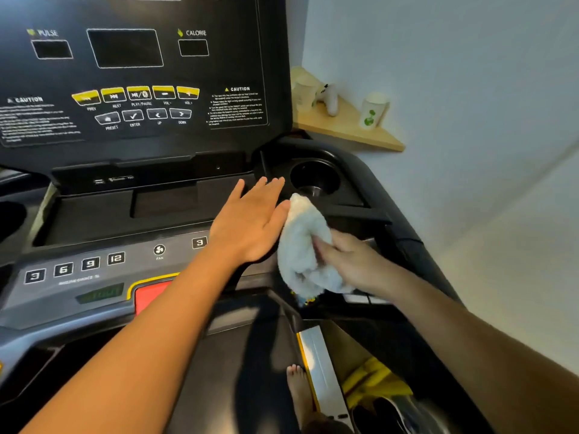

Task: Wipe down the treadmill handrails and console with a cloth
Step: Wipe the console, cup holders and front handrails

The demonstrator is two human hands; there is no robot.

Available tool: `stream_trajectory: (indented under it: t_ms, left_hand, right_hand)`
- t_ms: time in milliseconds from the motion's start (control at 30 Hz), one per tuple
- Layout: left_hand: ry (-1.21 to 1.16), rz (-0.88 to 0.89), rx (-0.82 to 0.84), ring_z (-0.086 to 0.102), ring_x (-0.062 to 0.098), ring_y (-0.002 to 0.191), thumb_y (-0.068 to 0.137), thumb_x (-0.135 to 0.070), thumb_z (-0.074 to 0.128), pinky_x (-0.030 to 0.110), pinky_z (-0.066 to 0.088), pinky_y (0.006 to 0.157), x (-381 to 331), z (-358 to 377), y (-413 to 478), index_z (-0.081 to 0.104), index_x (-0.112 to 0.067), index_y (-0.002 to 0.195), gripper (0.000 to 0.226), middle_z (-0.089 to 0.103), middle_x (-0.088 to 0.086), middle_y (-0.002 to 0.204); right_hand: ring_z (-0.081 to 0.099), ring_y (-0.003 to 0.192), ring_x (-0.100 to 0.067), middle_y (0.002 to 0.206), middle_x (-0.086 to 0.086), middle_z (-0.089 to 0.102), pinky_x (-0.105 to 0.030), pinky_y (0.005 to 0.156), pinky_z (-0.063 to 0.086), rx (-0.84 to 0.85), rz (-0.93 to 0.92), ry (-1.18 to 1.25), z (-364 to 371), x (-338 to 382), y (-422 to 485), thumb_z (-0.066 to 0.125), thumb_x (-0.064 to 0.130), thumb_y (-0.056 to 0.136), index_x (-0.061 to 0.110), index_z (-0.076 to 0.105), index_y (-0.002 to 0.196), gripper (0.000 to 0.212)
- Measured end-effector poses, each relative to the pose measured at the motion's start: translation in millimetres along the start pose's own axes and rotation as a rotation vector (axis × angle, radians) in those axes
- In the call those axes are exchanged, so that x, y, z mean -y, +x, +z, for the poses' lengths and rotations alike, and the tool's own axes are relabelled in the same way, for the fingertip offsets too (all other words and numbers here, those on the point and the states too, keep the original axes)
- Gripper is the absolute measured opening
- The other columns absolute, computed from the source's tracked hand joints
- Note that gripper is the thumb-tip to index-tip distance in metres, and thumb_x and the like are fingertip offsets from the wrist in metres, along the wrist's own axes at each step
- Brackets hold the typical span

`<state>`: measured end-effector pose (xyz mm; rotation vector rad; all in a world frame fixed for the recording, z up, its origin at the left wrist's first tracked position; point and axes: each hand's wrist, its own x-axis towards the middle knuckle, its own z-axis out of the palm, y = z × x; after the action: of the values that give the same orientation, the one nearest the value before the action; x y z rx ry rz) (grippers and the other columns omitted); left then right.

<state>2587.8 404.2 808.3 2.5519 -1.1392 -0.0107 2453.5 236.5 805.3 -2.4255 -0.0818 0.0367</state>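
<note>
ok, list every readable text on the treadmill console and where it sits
"PULSE": above the small left window
"CALORIE": above the small right window
"PREV", "NEXT", "PLAY/PAUSE", "VOL-", "VOL+": under the yellow buttons
"PRESET", "ENTER", "UP", "DOWN": under the grey buttons
"CAUTION": heads both warning panels; their fine print is too small to read
"3", "6", "9", "12": left number keys
"FAN": under the fan button
"3": key beside the left hand

Both forearms are bare right up to the frame edge, no sleeves showing. No watch, no bands at the wrists. The left hand (250, 225) and right hand (347, 261) carry no gloves, and no rings show. Down below, one bare foot (299, 389), toes uncovered, no sock or shoe.
</note>
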Motion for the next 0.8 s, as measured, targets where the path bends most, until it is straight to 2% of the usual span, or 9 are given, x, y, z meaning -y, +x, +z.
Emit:
stream_trajectory:
  t_ms: [67, 100, 167, 267, 367, 433, 533, 667, 800]
  left_hand:
    - [-0.055, 0.024, -0.032, 0.019, 0.011, 0.148, 0.097, -0.052, 0.002, 0.036, -0.001, 0.122, 1, 0, -3, 0.024, -0.017, 0.154, 0.07, 0.033, 0.002, 0.157]
    - [-0.069, 0.032, -0.044, 0.021, 0.01, 0.147, 0.098, -0.052, 0.002, 0.035, -0.002, 0.122, 1, 0, -5, 0.026, -0.017, 0.154, 0.07, 0.036, 0.003, 0.156]
    - [-0.043, 0.032, -0.045, 0.021, 0.012, 0.147, 0.101, -0.051, 0.009, 0.036, 0.0, 0.122, 1, 2, -8, 0.027, -0.017, 0.153, 0.065, 0.036, 0.004, 0.155]
    - [0.171, 0.037, 0.002, 0.01, 0.018, 0.15, 0.101, -0.054, 0.014, 0.044, 0.003, 0.122, -6, 11, -14, 0.021, -0.016, 0.154, 0.066, 0.022, 0.004, 0.161]
    - [0.277, 0.034, 0.006, 0.001, 0.022, 0.151, 0.097, -0.055, 0.003, 0.048, 0.001, 0.121, -17, 19, -23, 0.021, -0.017, 0.155, 0.071, 0.012, 0.003, 0.163]
    - [0.302, 0.037, 0.011, -0.001, 0.023, 0.151, 0.097, -0.054, 0.004, 0.049, 0.0, 0.121, -20, 21, -27, 0.022, -0.019, 0.154, 0.069, 0.009, 0.003, 0.164]
    - [0.322, 0.019, 0.012, -0.002, 0.023, 0.151, 0.096, -0.055, 0.005, 0.05, -0.001, 0.121, -21, 20, -26, 0.022, -0.021, 0.154, 0.069, 0.008, 0.002, 0.164]
    - [0.352, 0.0, 0.03, -0.004, 0.022, 0.151, 0.098, -0.058, 0.009, 0.051, 0.001, 0.121, -22, 22, -20, 0.019, -0.024, 0.155, 0.067, 0.01, -0.001, 0.164]
    - [0.366, -0.014, 0.012, -0.002, 0.021, 0.151, 0.098, -0.06, 0.012, 0.05, 0.0, 0.121, -20, 24, -18, 0.021, -0.025, 0.155, 0.067, 0.013, -0.002, 0.163]
  right_hand:
    - [0.049, 0.123, -0.003, 0.133, 0.015, 0.054, -0.032, 0.106, 0.039, -0.019, -0.049, -0.054, 29, 11, 11, 0.035, 0.057, 0.097, 0.04, 0.036, 0.141, 0.048]
    - [0.048, 0.124, -0.005, 0.135, 0.013, 0.051, -0.031, 0.105, 0.039, -0.018, 0.008, 0.01, 34, 17, 13, 0.034, 0.057, 0.097, 0.04, 0.032, 0.143, 0.049]
    - [0.052, 0.116, -0.002, 0.129, 0.013, 0.055, -0.024, 0.095, 0.043, -0.036, 0.105, 0.105, 33, 22, 3, 0.037, 0.053, 0.098, 0.037, 0.035, 0.14, 0.044]
    - [0.054, 0.096, 0.003, 0.114, 0.016, 0.056, -0.011, 0.074, 0.039, -0.001, 0.165, 0.006, 29, 20, -37, 0.044, 0.044, 0.099, 0.03, 0.04, 0.134, 0.038]
    - [0.05, 0.119, -0.002, 0.133, 0.015, 0.052, -0.02, 0.095, 0.042, 0.065, 0.185, -0.121, 21, 4, -69, 0.05, 0.038, 0.097, 0.031, 0.039, 0.137, 0.042]
    - [0.038, 0.135, -0.006, 0.147, 0.014, 0.04, -0.026, 0.11, 0.035, 0.132, 0.213, -0.25, 9, -9, -83, 0.054, 0.031, 0.096, 0.033, 0.032, 0.145, 0.053]
    - [0.037, 0.137, -0.009, 0.151, 0.012, 0.036, -0.024, 0.111, 0.03, 0.178, 0.272, -0.357, -4, -24, -92, 0.056, 0.032, 0.095, 0.031, 0.026, 0.149, 0.061]
    - [0.03, 0.138, -0.011, 0.151, 0.008, 0.032, -0.029, 0.117, 0.022, 0.134, 0.201, -0.372, 19, -17, -78, 0.056, 0.04, 0.09, 0.025, 0.019, 0.151, 0.073]
    - [0.035, 0.135, -0.016, 0.147, 0.004, 0.038, -0.036, 0.116, 0.025, 0.017, 0.094, -0.374, 44, -11, -73, 0.041, 0.057, 0.081, 0.022, 0.023, 0.15, 0.079]
